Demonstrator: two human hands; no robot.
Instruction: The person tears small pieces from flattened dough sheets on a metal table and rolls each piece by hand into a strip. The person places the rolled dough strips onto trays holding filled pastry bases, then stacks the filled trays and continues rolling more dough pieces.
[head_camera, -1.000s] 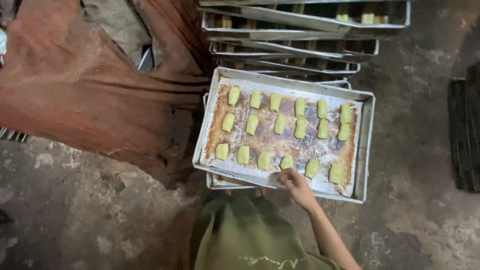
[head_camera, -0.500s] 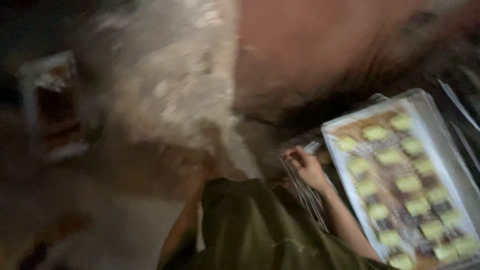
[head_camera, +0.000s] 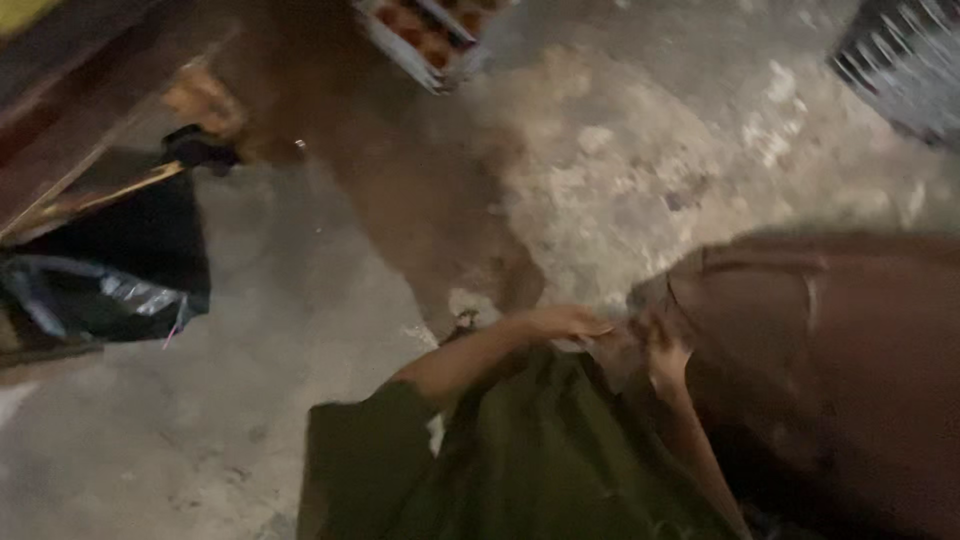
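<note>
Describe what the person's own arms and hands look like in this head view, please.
Both hands, left hand and right hand, are bare: no gloves visible. The forearms are bare too. A dark olive-green garment covers the body below them. The picture is motion-blurred, so finer details cannot be made out.

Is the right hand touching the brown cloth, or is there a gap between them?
Touching. In the head view the right hand lies against the edge of the brown cloth, fingers at its corner, with no gap visible. The picture is blurred, so the grip itself is unclear.

L hand (head_camera: 567, 322) reaching fwd, fingers flat, R hand (head_camera: 665, 352) close by, grip unclear, both blurred
</note>
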